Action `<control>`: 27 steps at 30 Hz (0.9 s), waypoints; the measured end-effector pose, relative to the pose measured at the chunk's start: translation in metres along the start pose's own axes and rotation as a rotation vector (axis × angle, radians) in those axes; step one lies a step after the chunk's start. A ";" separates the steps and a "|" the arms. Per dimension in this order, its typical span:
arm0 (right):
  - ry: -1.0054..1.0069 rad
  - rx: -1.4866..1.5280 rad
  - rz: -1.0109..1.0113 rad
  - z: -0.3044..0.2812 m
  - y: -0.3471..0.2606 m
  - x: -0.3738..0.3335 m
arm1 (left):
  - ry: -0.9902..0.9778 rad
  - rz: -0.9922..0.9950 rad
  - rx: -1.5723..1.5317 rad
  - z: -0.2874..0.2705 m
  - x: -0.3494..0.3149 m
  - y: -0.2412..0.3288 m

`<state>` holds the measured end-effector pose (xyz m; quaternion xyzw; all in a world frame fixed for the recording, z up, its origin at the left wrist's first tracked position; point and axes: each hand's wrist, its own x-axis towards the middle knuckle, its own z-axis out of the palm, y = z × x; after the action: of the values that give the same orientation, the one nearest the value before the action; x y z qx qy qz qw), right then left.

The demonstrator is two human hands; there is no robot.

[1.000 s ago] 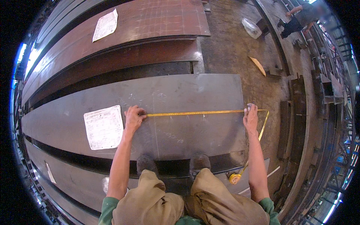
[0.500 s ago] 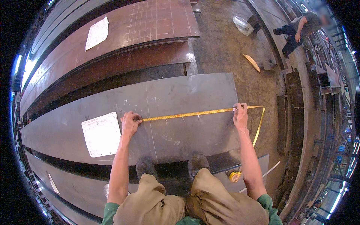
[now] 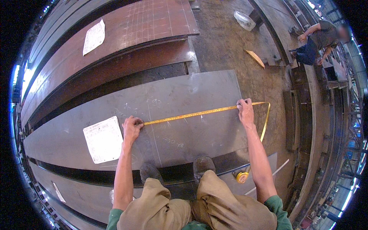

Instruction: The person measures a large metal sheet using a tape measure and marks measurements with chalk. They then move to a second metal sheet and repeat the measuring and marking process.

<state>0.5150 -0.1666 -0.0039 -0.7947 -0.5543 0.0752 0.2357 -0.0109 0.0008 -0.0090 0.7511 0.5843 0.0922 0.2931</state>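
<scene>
A yellow tape measure's blade [image 3: 191,114] runs stretched across a grey steel beam's flat top [image 3: 203,90], over several chalk marks and a scribed line. My left hand [image 3: 132,129] pinches the blade's left end, close to a white drawing sheet [image 3: 102,142] lying on the steel. At the beam's right edge my right hand [image 3: 245,113] grips the blade between thumb and fingers. Past that hand the blade sticks out, bends sharply and drops toward my right forearm. The round yellow tape case [image 3: 242,177] is below, beside that forearm.
My shoes [image 3: 204,167] rest near the beam's front edge, by a dark gap. Reddish-brown beams [image 3: 153,23] lie beyond, one bearing another paper sheet [image 3: 94,37]. To the right are a wood piece [image 3: 255,58], a clear plastic bundle [image 3: 244,20], more steel, and a co-worker [image 3: 316,42].
Both hands keep their hold on the tape blade, with little movement. The view has shifted slightly. At the upper right, the co-worker has moved to the right and changed posture.
</scene>
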 end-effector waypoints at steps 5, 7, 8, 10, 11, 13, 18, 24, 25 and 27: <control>-0.015 -0.002 0.012 -0.001 0.003 0.000 | -0.076 -0.085 0.077 -0.005 0.001 0.012; -0.008 -0.002 0.002 -0.001 0.000 0.001 | -0.069 -0.086 0.087 -0.007 0.000 0.013; -0.004 -0.003 -0.003 -0.001 -0.001 0.001 | -0.066 -0.086 0.091 -0.008 -0.001 0.014; -0.005 -0.013 0.002 -0.001 0.002 0.001 | -0.030 -0.058 0.097 -0.008 -0.001 0.018; -0.005 -0.019 0.004 -0.001 0.003 0.000 | -0.013 -0.044 0.099 -0.008 -0.001 0.019; -0.018 -0.021 0.022 0.000 0.003 0.000 | -0.027 -0.045 0.074 -0.009 0.000 0.018; -0.029 -0.005 0.015 -0.001 0.002 0.000 | -0.006 -0.017 0.068 -0.007 0.000 0.012; -0.042 0.011 0.055 -0.001 0.002 -0.001 | 0.059 0.029 0.058 -0.001 0.001 0.010; -0.037 -0.016 0.046 -0.001 0.001 -0.002 | 0.084 0.035 0.072 -0.001 0.000 0.010; 0.033 -0.039 0.055 -0.003 0.000 -0.005 | 0.103 0.040 0.086 0.002 -0.001 0.016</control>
<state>0.5145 -0.1719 -0.0021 -0.8152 -0.5297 0.0575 0.2271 0.0031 -0.0029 -0.0017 0.7688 0.5870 0.1112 0.2281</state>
